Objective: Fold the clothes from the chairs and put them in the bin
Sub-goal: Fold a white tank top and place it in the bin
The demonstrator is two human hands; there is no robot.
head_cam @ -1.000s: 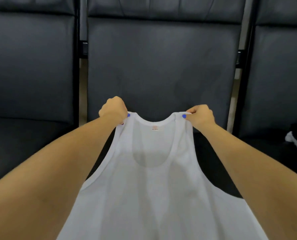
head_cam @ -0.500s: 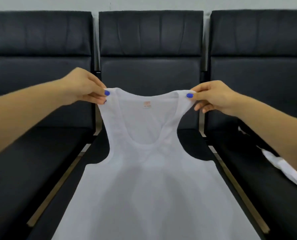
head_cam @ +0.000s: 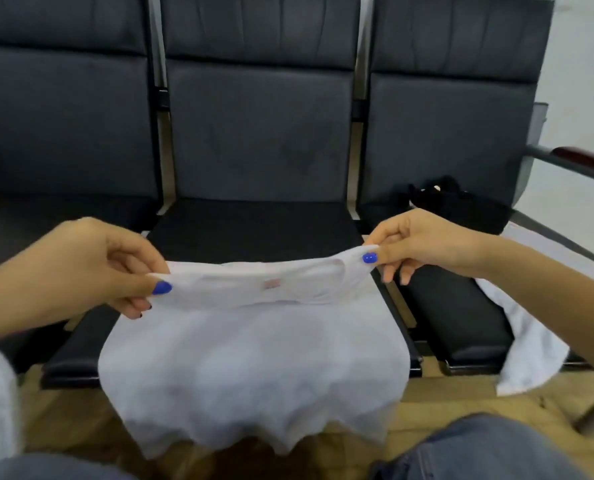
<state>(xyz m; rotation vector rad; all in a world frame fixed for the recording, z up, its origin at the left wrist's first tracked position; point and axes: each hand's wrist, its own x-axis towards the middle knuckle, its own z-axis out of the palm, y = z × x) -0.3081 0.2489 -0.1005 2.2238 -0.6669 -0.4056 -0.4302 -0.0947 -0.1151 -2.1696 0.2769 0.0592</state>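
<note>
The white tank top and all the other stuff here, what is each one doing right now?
white tank top: spread over the middle seat, hem hanging off the front, straps lifted
left hand: pinches one strap
right hand: pinches the other strap
white garment: draped over the right seat's edge
black garment: bunched at the back of the right seat

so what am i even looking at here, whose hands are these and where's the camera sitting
No machine here: a person wears a camera on their head, looking forward and down, so you see their own arms. The left hand and right hand each pinch a shoulder strap of a white tank top, whose body drapes over the front of the middle chair seat. On the right chair seat lie another white garment and a dark garment further back. The person is folding clothes.
</note>
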